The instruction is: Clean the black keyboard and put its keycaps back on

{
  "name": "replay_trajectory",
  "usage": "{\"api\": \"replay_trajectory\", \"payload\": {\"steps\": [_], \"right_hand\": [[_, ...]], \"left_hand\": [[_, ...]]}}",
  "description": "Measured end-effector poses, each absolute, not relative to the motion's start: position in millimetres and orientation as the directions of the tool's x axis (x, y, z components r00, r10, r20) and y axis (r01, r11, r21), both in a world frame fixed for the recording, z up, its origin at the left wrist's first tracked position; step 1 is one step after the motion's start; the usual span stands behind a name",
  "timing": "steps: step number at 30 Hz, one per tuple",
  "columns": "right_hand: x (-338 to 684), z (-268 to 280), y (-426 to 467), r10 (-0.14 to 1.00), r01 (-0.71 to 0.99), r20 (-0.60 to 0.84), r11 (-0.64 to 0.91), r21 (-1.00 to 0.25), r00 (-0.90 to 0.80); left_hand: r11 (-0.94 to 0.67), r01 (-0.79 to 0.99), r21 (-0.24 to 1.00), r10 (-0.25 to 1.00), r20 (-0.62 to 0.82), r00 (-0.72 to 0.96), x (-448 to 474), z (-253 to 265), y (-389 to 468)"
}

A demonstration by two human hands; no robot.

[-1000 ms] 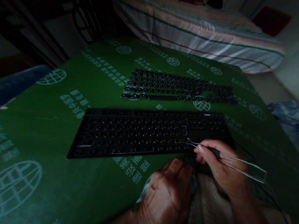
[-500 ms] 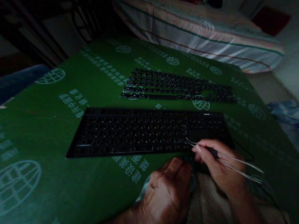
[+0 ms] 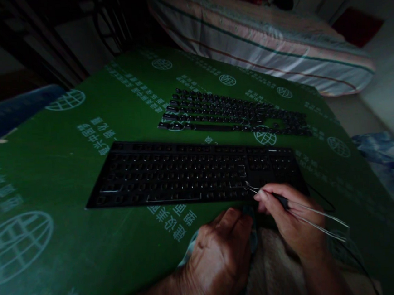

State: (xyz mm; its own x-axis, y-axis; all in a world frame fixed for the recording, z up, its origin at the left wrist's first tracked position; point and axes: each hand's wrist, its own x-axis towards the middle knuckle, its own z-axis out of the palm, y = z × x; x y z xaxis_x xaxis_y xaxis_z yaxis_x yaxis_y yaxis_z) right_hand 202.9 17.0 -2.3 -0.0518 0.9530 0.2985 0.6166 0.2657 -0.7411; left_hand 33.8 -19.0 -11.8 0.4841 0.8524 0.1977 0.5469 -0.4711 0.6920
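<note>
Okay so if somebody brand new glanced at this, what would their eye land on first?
Probably the dark keyboard with bare key sockets, lying across the middle of the green tabletop, and the loose keycaps set out in rows just beyond it. Next might come the thin wire tool in the grip of the right hand, its tip at the keyboard's near side, right of centre.

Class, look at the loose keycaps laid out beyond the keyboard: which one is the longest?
The spacebar, in the loose row closest to the keyboard. It is one long unbroken bar, while the other keycaps are much shorter.
</note>
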Motion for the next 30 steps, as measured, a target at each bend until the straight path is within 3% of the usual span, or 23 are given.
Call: {"api": "replay_trajectory", "payload": {"steps": [13,30], "right_hand": [[198.2,-1.8,19.9,0.941,0.602,0.33,0.304,-0.739,-0.07],[195.5,-3.5,14.3,0.965,0.494,0.207,0.259,-0.83,-0.159]], "left_hand": [[-0.472,0.554,0.686,0.848,0.182,0.498,31.8,-14.7,-21.6],[-0.449,0.553,0.702,0.848,0.141,0.51,33.8,-12.8,-21.3]]}}
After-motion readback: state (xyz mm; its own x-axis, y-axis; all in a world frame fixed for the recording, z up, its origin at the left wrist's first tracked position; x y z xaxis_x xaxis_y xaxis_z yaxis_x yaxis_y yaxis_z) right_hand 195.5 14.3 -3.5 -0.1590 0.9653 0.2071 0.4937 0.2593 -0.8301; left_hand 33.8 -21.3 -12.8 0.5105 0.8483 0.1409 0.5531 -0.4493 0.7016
